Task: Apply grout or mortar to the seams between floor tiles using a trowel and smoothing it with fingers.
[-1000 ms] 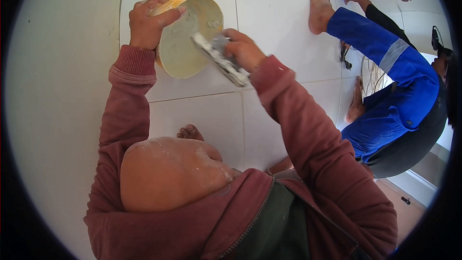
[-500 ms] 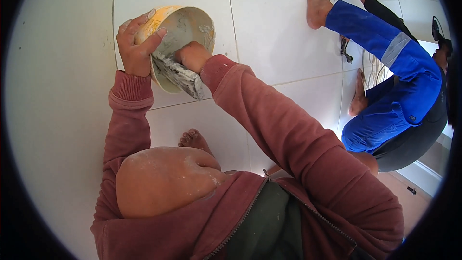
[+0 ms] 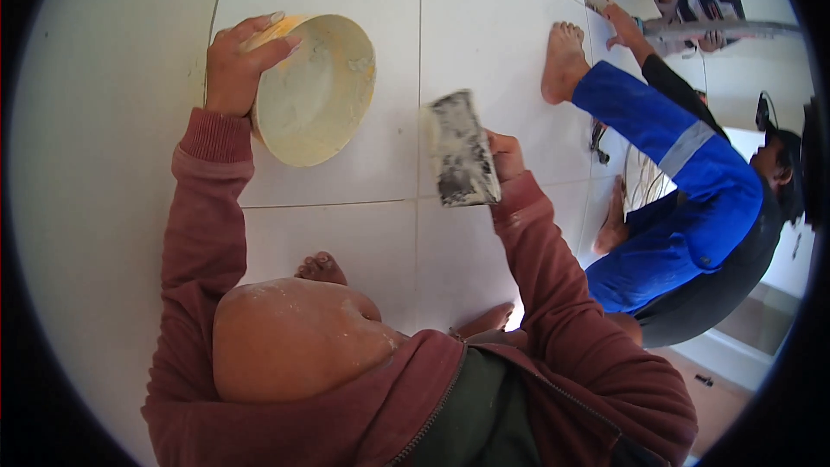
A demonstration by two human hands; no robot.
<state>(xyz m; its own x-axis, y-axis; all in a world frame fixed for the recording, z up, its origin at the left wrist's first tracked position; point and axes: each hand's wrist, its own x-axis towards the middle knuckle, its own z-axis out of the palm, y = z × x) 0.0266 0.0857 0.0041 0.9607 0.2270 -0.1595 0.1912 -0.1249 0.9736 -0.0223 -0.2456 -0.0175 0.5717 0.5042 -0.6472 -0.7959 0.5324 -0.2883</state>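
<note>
Bucket [image 3: 347,104] tilted, pale paste [image 3: 358,63] smeared inside | left hand [image 3: 240,65] gripping its edge | right hand [image 3: 506,156] holding flat trowel [image 3: 462,151], paste-streaked, apart from bucket

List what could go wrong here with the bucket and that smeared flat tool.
1. The tilted bucket is held at its rim by the left hand alone, so it might slip or tip.
2. The flat tool in the right hand is smeared with pale and dark residue, which could drop onto the tiled floor.
3. Any drips might be slippery near the co-worker's bare foot.
</note>
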